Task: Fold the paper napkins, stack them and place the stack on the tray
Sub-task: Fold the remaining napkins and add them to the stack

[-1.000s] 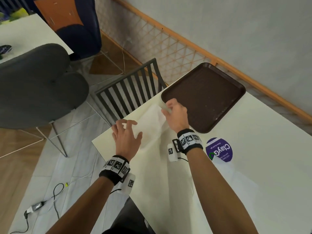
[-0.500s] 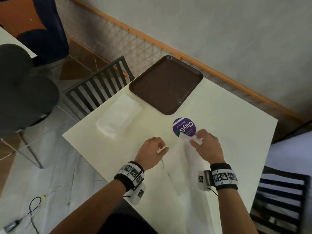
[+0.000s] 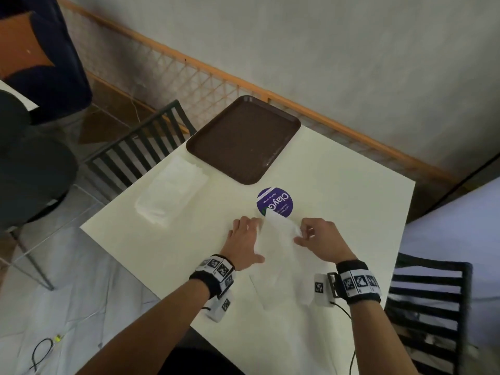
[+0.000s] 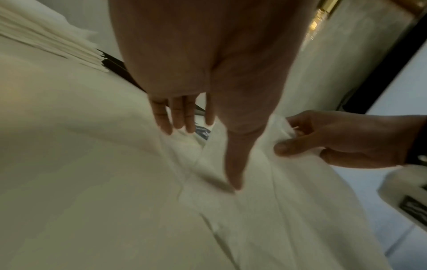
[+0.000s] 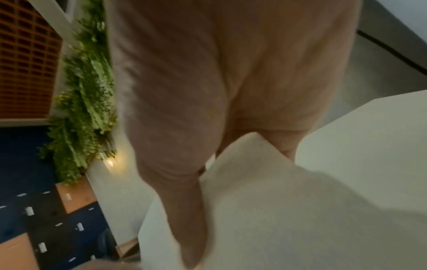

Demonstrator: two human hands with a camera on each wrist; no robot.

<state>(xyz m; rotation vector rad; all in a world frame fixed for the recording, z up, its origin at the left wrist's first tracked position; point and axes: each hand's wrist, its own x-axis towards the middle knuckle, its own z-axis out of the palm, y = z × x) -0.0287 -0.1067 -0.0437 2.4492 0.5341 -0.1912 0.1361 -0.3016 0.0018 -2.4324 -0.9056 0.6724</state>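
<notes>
On the cream table [image 3: 338,185], set against a grey wall with an orange lattice rail, the right hand [image 3: 322,240] pinches a white napkin [image 3: 278,244], the left hand [image 3: 243,243] presses it flat-fingered; folded stack [image 3: 170,193] beside the brown tray [image 3: 243,139].

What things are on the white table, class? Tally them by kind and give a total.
Brown tray: 1
Stack of folded napkins: 1
Napkin being folded: 1
Round purple sticker: 1
Total: 4
</notes>
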